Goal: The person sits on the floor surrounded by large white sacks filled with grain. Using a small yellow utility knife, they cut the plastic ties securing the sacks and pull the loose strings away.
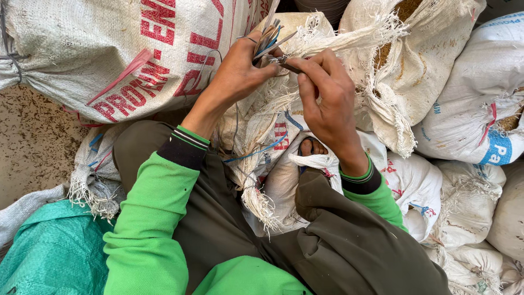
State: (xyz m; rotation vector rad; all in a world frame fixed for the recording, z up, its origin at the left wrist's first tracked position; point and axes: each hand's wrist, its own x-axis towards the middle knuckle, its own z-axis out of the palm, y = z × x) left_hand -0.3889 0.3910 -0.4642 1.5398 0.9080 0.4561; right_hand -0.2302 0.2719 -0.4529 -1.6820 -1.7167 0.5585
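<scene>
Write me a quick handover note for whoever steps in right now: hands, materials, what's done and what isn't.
Left hand: gripping a bundle of thin strips and strings at the sack's mouth.
Right hand: pinching a small dark tool against the frayed edge.
Woven sack being worked sits between the knees, among other filled sacks.
Done: cannot tell how much is closed.
Left: mouth still looks frayed and open.

A bundle of thin strips (268, 37), tan, grey and blue, stands upright, gripped at its base, fanning out above. Just right of it, a small dark metal tool (286, 64) is pinched, lying nearly level
</scene>
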